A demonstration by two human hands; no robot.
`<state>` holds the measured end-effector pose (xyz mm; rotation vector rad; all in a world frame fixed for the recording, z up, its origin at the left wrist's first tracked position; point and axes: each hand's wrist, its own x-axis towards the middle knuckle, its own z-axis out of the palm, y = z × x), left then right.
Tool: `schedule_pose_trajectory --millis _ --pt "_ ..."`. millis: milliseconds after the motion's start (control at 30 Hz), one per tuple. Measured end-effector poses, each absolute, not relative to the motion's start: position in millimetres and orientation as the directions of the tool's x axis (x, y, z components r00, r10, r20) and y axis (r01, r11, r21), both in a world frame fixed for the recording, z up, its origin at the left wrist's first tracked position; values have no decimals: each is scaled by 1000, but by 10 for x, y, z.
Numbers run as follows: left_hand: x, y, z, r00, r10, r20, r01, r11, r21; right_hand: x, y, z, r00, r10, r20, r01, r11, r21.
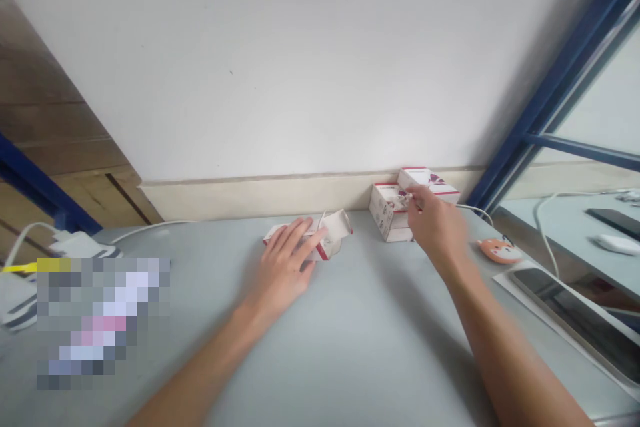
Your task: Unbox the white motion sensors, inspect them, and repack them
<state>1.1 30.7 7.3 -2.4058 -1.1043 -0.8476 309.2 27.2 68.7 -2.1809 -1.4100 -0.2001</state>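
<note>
My left hand [289,255] lies over a small white-and-red cardboard box [320,248] on the grey desk, its fingers across the top and the thumb at the near side. The box rests on its side with the end flap [340,223] open towards the right; what is inside cannot be seen. My right hand [435,220] is closed in a pinch in front of two similar boxes by the wall. A small whitish thing shows at its fingertips, too blurred to name. The nearer box [393,220] stands beside the farther box [425,177], partly behind my hand.
At right are an orange animal-faced pouch [500,249] and a dark phone-like slab [575,313] on a white sheet. White cables and plugs [83,243] lie at left, near a pixelated patch. A wall [300,80] and blue frame posts [530,113] bound the desk.
</note>
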Motion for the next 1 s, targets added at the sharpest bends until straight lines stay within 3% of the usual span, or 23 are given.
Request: schedule_pose_trajectory --millis 300,567,1000 --pt "49 293 56 541 538 646 756 -648 -93 3018 250 684 465 821 333 876 -372 -306" --pt "64 282 20 557 541 631 743 -663 -88 3014 282 603 407 817 409 908 -313 -279" --pt "77 250 31 566 532 630 731 -677 -84 2991 272 583 421 822 384 900 -326 -289"
